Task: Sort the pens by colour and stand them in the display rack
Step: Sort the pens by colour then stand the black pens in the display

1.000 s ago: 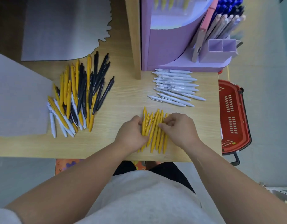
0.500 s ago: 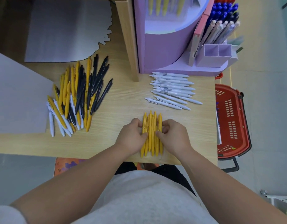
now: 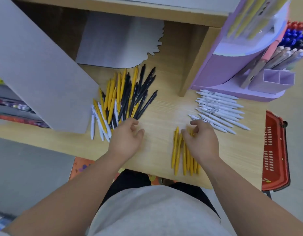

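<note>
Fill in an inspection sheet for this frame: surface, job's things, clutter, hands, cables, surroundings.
Surface: wooden desk, bare between the pen groups.
Job's things: mixed pile of yellow, black and white pens at left; yellow pens lined up near the front edge; white pens in a row in front of the purple display rack, which already holds pens.
Clutter: grey board over the desk's left side; grey sheet at the back.
Hands: left hand empty, fingers relaxed, at the mixed pile's near edge; right hand over the yellow pens, fingers curled at their upper ends, grip unclear.
Cables: nothing seen.
Surroundings: red basket beside the desk at right; grey floor.
</note>
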`<state>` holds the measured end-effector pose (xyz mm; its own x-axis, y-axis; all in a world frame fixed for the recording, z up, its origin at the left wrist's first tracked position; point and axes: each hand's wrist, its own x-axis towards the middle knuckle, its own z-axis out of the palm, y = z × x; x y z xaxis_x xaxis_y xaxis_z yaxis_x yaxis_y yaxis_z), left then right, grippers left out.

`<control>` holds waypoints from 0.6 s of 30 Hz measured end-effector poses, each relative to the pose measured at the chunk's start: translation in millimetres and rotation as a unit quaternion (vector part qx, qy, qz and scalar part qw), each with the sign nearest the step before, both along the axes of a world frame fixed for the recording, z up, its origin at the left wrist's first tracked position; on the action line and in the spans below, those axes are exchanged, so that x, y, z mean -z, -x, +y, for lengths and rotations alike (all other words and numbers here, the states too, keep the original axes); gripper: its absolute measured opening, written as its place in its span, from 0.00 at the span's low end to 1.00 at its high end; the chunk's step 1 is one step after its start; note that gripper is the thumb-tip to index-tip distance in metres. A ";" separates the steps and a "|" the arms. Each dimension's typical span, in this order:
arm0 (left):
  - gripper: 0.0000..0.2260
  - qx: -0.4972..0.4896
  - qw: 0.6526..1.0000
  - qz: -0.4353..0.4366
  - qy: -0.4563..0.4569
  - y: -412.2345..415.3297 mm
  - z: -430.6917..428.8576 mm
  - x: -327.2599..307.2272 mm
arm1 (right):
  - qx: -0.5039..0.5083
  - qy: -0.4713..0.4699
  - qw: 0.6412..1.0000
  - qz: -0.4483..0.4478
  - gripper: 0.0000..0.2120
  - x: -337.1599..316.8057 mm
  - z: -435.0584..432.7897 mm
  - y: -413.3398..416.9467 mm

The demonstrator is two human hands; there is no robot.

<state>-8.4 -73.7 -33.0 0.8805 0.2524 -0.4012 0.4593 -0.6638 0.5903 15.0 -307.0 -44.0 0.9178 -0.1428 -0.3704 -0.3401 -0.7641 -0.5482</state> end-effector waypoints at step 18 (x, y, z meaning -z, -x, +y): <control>0.15 -0.096 0.994 0.001 -0.053 7.6 104.7 20.0 | -0.398 -0.049 0.916 0.016 0.24 15.8 206.6 -101.3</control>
<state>-16.1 31.1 -53.0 0.8105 0.4578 -0.3655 0.5857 -0.6221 0.5196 116.3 -100.4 -59.8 0.7055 0.6020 -0.3741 0.2853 -0.7244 -0.6276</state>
